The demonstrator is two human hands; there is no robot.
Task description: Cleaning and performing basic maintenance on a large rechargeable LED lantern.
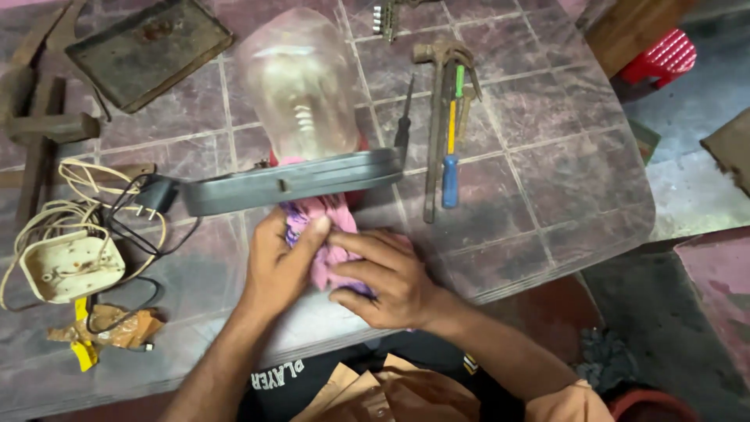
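Both my hands are bunched on a soft, crumpled pink cloth (332, 242) near the middle of the tiled table (547, 180); my left hand (275, 266) pinches it, my right hand (387, 277) presses beside; just beyond lies a flat grey disc (293, 181) under a cloudy plastic dome (301, 78); a rusty hammer (437, 109) lies right.

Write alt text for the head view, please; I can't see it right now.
Both hands, left hand and right hand, press a pink cloth beneath a grey lamp base with a clear dome, on a tiled table. A hammer and screwdrivers lie beside it.
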